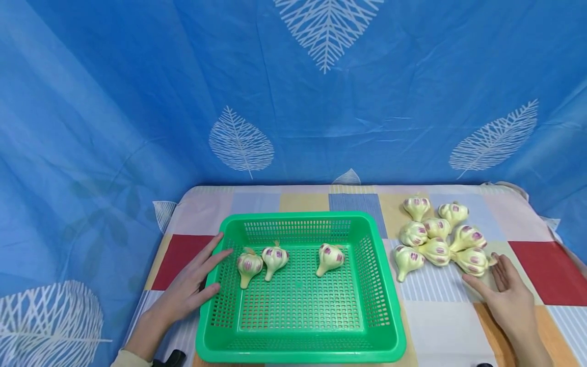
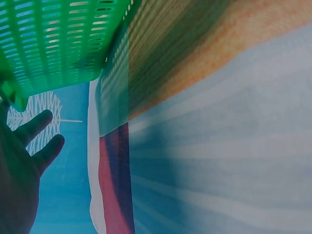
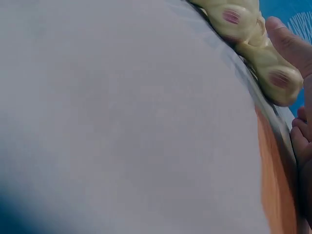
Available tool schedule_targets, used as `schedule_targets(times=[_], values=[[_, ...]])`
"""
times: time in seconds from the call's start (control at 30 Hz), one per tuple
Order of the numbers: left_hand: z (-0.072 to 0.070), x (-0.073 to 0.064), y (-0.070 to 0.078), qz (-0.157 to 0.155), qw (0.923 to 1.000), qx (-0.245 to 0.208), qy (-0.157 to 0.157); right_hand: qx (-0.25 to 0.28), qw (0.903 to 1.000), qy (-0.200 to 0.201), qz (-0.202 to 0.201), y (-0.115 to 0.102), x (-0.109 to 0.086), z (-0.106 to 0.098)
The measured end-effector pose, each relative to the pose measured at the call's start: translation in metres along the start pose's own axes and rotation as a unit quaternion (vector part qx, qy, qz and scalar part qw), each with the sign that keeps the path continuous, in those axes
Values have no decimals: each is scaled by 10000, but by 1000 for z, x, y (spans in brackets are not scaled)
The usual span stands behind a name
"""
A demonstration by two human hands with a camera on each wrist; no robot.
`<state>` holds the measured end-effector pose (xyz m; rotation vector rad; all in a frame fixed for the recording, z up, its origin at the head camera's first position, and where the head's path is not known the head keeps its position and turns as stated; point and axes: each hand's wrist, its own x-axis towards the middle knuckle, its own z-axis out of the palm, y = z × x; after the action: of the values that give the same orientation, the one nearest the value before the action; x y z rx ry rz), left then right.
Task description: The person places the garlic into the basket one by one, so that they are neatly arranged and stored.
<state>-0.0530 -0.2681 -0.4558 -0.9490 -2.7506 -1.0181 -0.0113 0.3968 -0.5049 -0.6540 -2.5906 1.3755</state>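
A green plastic basket (image 1: 300, 356) with slotted walls sits on the table, holding three garlic bulbs: two at the left, one bulb (image 1: 330, 257) right of centre. My left hand (image 1: 188, 290) is at the basket's left rim with fingers spread and extended; two fingertips reach over the rim. In the left wrist view, the left hand (image 2: 24, 156) shows beneath the basket wall (image 2: 53, 48). Several garlic bulbs (image 1: 434, 251) lie clustered at the right. My right hand (image 1: 511, 295) is beside the nearest bulb (image 1: 472, 261), thumb and fingers apart around its near end, not visibly gripping it.
A patchwork-patterned cloth (image 1: 440, 326) covers the table. Blue curtain (image 1: 390, 102) with white leaf prints hangs behind and at both sides. A small black object (image 1: 176, 358) shows near the left wrist.
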Motion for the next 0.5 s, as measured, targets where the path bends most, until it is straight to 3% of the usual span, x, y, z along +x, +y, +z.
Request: schedule_targets(times=[0.1, 0.33, 0.5], values=[[0, 0, 0, -11, 10000, 5, -8, -18, 10000, 56, 15, -3, 6, 6], [1, 1, 0, -50, 10000, -10, -21, -109, 9976, 679, 8, -8, 13, 14], [0, 1, 1, -33, 10000, -1, -11, -25, 9980, 622, 119, -8, 13, 14]])
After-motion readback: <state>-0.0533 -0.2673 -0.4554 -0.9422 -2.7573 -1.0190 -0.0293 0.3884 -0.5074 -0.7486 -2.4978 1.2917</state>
